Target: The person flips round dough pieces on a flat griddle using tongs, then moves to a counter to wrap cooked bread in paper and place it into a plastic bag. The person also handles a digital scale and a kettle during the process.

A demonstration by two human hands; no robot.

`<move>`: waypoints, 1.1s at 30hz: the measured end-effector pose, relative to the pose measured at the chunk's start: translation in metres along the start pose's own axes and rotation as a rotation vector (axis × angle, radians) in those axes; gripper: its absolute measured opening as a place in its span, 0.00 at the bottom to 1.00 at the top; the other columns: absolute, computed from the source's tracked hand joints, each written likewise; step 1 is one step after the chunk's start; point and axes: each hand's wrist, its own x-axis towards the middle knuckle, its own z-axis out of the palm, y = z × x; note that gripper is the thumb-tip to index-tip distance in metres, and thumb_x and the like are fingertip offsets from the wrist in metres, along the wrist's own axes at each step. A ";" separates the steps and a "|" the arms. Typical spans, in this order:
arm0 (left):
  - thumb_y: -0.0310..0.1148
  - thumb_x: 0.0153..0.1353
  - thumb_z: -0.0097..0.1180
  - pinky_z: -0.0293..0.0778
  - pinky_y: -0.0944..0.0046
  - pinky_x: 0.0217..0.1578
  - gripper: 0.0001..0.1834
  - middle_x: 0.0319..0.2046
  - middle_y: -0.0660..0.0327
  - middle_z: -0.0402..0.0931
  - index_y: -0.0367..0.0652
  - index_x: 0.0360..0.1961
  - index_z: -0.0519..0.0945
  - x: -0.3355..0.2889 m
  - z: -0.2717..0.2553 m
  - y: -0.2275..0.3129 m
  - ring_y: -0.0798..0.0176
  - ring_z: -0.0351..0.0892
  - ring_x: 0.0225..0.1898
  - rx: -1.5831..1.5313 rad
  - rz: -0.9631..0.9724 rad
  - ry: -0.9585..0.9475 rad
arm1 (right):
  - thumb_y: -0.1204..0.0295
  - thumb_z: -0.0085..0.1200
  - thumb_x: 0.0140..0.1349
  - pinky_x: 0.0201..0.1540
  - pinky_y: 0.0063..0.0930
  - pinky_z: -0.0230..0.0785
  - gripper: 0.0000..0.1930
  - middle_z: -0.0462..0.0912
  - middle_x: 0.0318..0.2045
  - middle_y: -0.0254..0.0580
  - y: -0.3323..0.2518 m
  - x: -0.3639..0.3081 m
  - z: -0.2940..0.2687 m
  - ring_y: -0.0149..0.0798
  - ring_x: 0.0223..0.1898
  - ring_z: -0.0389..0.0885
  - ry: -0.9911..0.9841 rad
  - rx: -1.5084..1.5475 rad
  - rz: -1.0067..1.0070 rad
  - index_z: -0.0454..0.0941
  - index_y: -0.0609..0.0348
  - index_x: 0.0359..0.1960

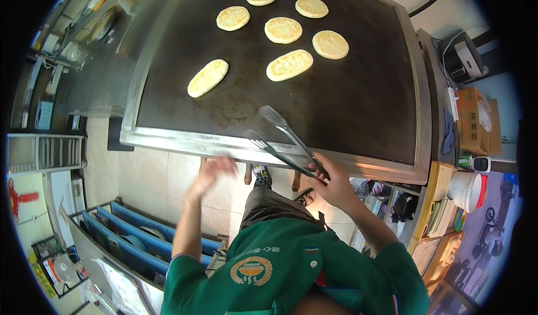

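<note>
My right hand point(332, 183) grips a pair of metal tongs point(294, 138) by the handle end. The tongs' two arms stand apart with nothing between them; one tip is over the griddle's dark plate, the other over its front rim. Just short of that rim, my left hand point(214, 174) is blurred, its fingers loosely stretched out and nothing visible in them. Beyond the tongs, two oval flatbreads point(208, 78) point(290, 65) lie on the large griddle point(358, 102). Several round flatbreads point(283, 30) are spread farther back, pale with lightly browned tops.
A metal frame point(190, 141) edges the griddle. Behind me on the left stands a rack with blue dividers point(162, 231). At the right are a cardboard box point(471, 121), a white bucket point(465, 190) and a wooden shelf point(440, 200). A steel counter point(98, 85) adjoins the griddle's left.
</note>
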 end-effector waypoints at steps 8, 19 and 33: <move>0.41 0.57 0.62 0.62 0.50 0.61 0.29 0.60 0.49 0.67 0.37 0.56 0.72 0.167 -0.033 0.108 0.46 0.68 0.59 1.643 0.443 0.673 | 0.78 0.63 0.51 0.30 0.20 0.71 0.30 0.79 0.37 0.39 0.022 -0.061 -0.050 0.27 0.28 0.75 0.088 0.022 0.151 0.69 0.61 0.59; 0.37 0.55 0.64 0.71 0.55 0.53 0.30 0.52 0.48 0.74 0.39 0.58 0.71 0.239 -0.082 0.121 0.46 0.73 0.53 1.447 0.575 0.399 | 0.76 0.67 0.48 0.35 0.24 0.74 0.34 0.81 0.41 0.44 0.016 -0.049 -0.025 0.33 0.33 0.81 0.179 -0.042 0.223 0.68 0.64 0.59; 0.43 0.72 0.37 0.54 0.59 0.65 0.29 0.65 0.45 0.59 0.34 0.67 0.58 0.193 -0.059 0.070 0.50 0.58 0.67 0.839 0.410 0.771 | 0.77 0.66 0.48 0.38 0.24 0.74 0.33 0.82 0.40 0.43 0.017 -0.006 -0.011 0.31 0.33 0.80 0.165 0.016 0.168 0.68 0.63 0.59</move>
